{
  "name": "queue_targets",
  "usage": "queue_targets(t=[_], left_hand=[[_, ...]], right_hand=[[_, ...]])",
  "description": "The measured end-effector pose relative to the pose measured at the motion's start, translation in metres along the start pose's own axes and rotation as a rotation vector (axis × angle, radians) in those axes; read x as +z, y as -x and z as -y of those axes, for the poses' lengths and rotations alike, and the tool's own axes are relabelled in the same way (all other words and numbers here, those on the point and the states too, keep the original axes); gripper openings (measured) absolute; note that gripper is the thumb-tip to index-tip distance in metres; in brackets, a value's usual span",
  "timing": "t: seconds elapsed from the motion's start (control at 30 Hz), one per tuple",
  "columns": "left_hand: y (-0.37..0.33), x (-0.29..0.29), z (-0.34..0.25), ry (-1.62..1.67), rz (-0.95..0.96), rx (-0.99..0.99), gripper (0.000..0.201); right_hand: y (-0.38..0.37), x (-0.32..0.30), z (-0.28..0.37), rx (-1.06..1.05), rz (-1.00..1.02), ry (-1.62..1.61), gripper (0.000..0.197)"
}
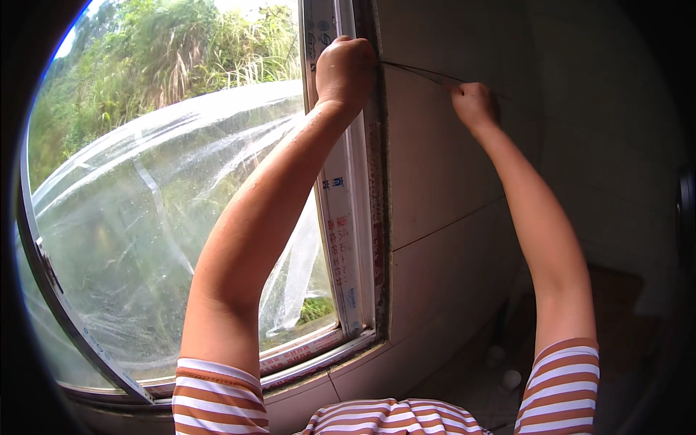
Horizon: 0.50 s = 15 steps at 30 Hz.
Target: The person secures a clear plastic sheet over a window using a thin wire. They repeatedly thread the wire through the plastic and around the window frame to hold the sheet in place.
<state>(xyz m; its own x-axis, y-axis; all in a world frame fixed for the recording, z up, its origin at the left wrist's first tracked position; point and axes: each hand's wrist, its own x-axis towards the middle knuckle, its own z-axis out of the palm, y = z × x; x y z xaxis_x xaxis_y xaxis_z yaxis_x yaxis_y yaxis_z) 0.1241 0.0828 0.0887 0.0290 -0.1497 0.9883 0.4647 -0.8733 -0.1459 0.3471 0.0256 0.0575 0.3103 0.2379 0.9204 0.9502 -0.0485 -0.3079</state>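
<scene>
Both my arms reach up and forward. My left hand (346, 70) is closed in a fist against the upright side of the window frame (339, 239), near its top. A thin dark cord (420, 71) runs taut from beside that fist to my right hand (475, 107), in what looks like two strands. My right hand is closed around the cord's other end, in front of the tiled wall and apart from it. The fingers of my left hand face away, so what they grip there is partly hidden; the cord comes out beside them.
Clear plastic sheeting (174, 196) bulges outside the window, with green plants (196, 51) beyond. A second frame bar (72, 319) curves along the lower left. The tiled wall (449, 167) on the right is in shadow. A small pale round object (510, 380) sits low down.
</scene>
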Motion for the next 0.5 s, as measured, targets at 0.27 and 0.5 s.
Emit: queue_targets(t=[0.27, 0.5], left_hand=[[-0.014, -0.002, -0.011, -0.251, 0.202, 0.068, 0.013], [-0.009, 0.010, -0.005, -0.200, 0.107, 0.045, 0.011]], right_hand=[[0.024, -0.008, -0.008, -0.024, 0.016, -0.163, 0.043], [0.066, -0.030, 0.002, 0.020, 0.117, -0.408, 0.044]])
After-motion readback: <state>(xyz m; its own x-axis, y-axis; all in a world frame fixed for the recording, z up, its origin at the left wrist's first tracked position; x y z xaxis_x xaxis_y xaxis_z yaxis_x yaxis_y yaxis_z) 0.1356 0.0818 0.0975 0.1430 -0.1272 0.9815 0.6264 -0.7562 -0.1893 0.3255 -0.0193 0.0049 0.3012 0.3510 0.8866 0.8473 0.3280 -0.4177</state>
